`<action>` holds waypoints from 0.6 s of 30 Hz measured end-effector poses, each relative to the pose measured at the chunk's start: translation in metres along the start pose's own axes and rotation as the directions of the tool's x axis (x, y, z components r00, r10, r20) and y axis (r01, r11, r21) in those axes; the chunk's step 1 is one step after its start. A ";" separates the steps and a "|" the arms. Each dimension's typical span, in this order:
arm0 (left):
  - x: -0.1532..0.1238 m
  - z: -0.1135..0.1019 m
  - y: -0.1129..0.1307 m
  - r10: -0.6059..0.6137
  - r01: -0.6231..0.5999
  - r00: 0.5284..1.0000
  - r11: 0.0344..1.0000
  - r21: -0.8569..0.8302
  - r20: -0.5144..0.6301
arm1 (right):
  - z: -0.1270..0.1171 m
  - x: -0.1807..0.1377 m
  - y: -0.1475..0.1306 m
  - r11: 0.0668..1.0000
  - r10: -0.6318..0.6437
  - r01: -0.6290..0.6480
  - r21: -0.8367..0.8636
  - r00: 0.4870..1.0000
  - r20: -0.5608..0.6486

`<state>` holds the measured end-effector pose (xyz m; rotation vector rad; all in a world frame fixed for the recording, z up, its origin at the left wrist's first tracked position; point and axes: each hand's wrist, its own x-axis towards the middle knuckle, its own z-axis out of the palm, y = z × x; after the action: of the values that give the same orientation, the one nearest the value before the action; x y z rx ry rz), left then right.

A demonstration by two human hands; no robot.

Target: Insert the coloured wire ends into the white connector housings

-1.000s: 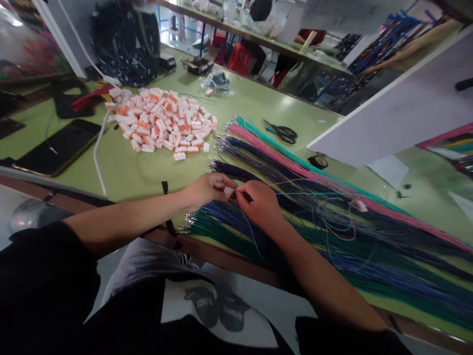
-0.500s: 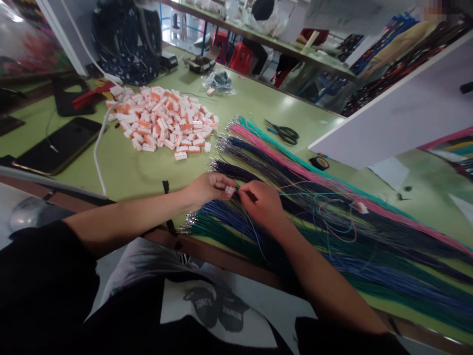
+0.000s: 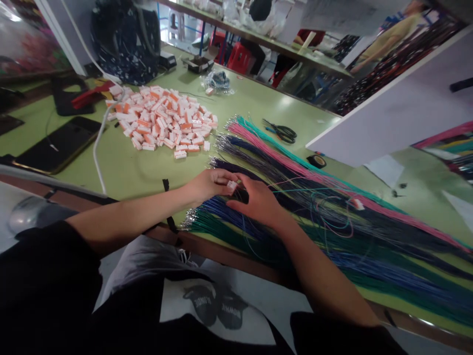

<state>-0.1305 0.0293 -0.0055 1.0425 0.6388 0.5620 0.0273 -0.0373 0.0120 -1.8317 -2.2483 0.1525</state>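
My left hand (image 3: 209, 184) pinches a small white connector (image 3: 232, 186) between thumb and fingers, just above the fanned bundles of coloured wires (image 3: 295, 197). Thin wires trail from the connector to the right. My right hand (image 3: 258, 201) is right beside it, fingers curled and pinching at the connector's wire side; what it grips is too small to make out. Both hands hover over the dark blue and purple wire ends near the table's front edge.
A pile of white and orange connectors (image 3: 164, 121) lies at the back left. Black scissors (image 3: 283, 132) and a tape roll (image 3: 316, 161) sit beyond the wires. A phone (image 3: 59, 145), a white cable (image 3: 98, 148) and a dark bag (image 3: 123, 42) are on the left.
Both hands have shifted slightly up and away from me with the connector. My right hand's fingers have moved closer onto the connector.
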 end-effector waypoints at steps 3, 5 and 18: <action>-0.007 0.003 0.007 0.055 -0.058 0.998 0.994 0.096 0.033 | -0.003 0.001 -0.003 0.991 0.031 -0.020 -0.130 0.996 0.083; -0.012 0.006 0.013 0.093 -0.098 0.995 0.980 0.173 0.036 | -0.006 0.001 0.000 0.988 0.010 0.009 -0.156 0.993 0.121; 0.026 0.047 0.054 0.250 -0.244 0.968 0.957 0.156 -0.020 | -0.038 -0.017 0.042 0.955 0.067 -0.110 0.275 0.984 0.163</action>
<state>-0.0861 0.0404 0.0550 1.2688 0.5967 0.7628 0.0802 -0.0477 0.0371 -1.8173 -2.1066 0.6166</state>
